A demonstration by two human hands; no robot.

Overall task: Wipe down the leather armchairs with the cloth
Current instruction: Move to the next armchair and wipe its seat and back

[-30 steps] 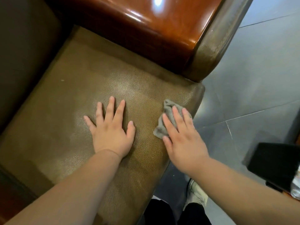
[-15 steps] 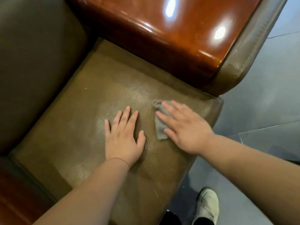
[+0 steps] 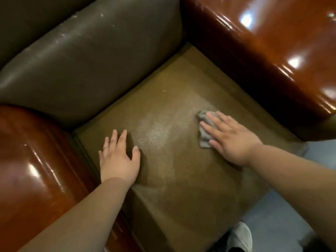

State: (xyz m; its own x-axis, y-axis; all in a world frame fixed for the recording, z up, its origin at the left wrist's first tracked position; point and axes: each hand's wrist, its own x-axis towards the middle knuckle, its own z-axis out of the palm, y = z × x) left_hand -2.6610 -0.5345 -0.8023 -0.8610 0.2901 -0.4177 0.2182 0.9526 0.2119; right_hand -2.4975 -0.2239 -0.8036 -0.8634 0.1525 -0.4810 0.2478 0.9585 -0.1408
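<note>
Your left hand lies flat, fingers straight, holding nothing, braced on the seat cushion near its left edge. Farther along the cushion, your right hand presses the small grey cloth flat with straight fingers. You look mid-wipe on the seat; next, sweep toward the cushion's back corner. The cushion is pebbled olive leather, the backrest smooth, the armrests glossy rounded wood
</note>
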